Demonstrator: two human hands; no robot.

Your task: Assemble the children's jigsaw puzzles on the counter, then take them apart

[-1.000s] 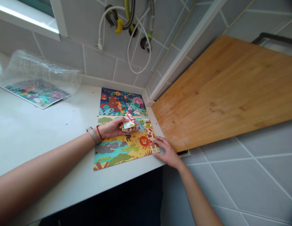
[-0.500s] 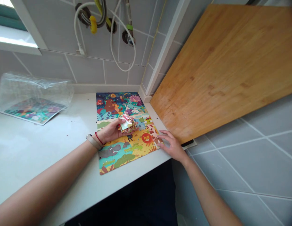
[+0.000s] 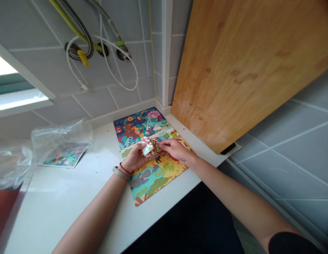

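Note:
A stack of puzzle pieces (image 3: pixel 150 147) rests in my left hand (image 3: pixel 135 158), with the thumb pressed on top and the fingers curled beneath. My right hand (image 3: pixel 174 149) is closed at the stack's right side, its fingertips pinching at the edge of the pieces. Whether a single piece is between those fingertips is too small to tell. Below both hands lies a bright animal puzzle (image 3: pixel 145 180) with a hippo and crocodiles, partly covered by them. Touching its far edge is a dark blue forest puzzle (image 3: pixel 134 123) with a bear and rabbits.
A clear plastic bag (image 3: pixel 62 135) lies on the white counter (image 3: pixel 100 187) at left, over a printed picture card (image 3: pixel 65 155). A wooden board (image 3: pixel 232 70) leans at the right. Hoses and a white cable (image 3: pixel 134 70) hang on the tiled wall.
My right hand has moved left from the puzzle's right edge to the stack in my left hand, and its fingers have closed. The view has turned, showing more plastic at left.

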